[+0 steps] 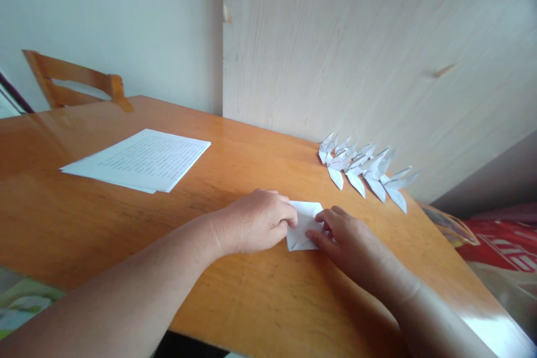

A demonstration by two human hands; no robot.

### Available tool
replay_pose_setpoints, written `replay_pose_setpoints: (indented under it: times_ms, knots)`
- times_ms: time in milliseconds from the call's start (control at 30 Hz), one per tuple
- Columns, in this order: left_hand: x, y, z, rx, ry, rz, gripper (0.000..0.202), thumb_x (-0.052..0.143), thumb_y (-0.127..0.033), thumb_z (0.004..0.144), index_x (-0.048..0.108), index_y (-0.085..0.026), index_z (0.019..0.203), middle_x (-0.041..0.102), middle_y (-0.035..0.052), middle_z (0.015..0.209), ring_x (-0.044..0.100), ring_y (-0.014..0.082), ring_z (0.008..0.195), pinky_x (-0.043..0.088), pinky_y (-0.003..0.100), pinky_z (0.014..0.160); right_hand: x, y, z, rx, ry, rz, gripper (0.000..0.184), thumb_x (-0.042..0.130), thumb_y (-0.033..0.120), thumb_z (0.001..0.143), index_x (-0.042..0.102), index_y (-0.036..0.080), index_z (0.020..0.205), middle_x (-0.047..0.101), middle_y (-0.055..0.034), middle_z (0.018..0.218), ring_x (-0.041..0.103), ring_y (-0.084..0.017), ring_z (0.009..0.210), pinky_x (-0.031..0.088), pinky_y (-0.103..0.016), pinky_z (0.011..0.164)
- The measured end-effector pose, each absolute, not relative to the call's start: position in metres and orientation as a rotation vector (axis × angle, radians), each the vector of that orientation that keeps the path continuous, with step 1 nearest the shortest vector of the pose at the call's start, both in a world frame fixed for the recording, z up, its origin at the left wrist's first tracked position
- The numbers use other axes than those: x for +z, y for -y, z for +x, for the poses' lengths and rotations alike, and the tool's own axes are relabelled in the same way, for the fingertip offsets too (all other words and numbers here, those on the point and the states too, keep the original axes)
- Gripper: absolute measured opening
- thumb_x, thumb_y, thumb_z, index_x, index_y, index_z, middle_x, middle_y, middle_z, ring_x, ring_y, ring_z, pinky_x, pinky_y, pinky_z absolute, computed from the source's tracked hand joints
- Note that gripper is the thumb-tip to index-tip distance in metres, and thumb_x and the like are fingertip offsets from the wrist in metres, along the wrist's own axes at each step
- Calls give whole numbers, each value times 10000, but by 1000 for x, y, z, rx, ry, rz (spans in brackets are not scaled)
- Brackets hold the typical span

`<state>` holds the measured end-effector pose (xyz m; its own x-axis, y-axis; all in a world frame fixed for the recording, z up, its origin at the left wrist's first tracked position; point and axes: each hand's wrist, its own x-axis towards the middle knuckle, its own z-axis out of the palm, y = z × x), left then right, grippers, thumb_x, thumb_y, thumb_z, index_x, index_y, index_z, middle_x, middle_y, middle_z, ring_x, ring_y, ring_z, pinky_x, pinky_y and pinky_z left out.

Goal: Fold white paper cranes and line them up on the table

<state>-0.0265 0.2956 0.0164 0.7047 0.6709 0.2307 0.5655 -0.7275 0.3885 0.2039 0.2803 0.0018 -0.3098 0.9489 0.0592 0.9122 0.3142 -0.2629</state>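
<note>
A small folded sheet of white paper (pixel 302 222) lies on the wooden table in front of me, with crease lines across it. My left hand (pixel 265 220) has its fingers curled in and closed on the paper's left edge. From the other side, my right hand (pixel 342 232) grips the right part, its thumb lying on top and its index finger near the upper right edge. The paper's right edge is partly hidden by that hand.
Several folded paper birds (pixel 361 166) stand in a row at the back right, by the pale wooden board (pixel 356 45). A stack of printed sheets (pixel 140 161) lies on the table (pixel 235 302) at left. Beyond it is a wooden chair (pixel 78 74). A red bag (pixel 503 246) sits past the right edge.
</note>
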Motion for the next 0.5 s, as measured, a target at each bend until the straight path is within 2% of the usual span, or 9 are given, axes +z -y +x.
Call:
replay_pose_setpoints:
  times_ms: [167,267,400,500]
  knots:
    - [4,-298,-16,571,-969,2687,148,604,-289,909,716,-245,995,687,31,995,588,220,965,450,358,863,0,-282,206,312,2340,-1661,140,609,318,884,644,182,883,643,-63,900,610,-188,771,385,-288,670]
    - [-1,-299,-12,544,-978,2721,202,633,-385,896,717,-258,1028,657,47,1003,570,244,992,444,384,868,-1,-283,208,347,2323,-1646,119,616,300,875,648,186,880,647,-58,891,611,-187,777,392,-285,678]
    - [-6,-298,-10,523,-971,2763,270,635,-347,876,702,-291,1132,629,64,1099,552,266,1061,428,435,932,-1,-286,210,392,2310,-1625,129,589,295,885,648,188,843,649,-52,863,602,-179,754,392,-279,651]
    - [-7,-297,-8,516,-998,2773,332,617,-305,857,685,-308,1182,592,72,1252,517,294,1167,397,486,996,1,-290,214,433,2321,-1601,101,575,247,870,653,189,843,656,-48,857,598,-178,757,398,-279,659]
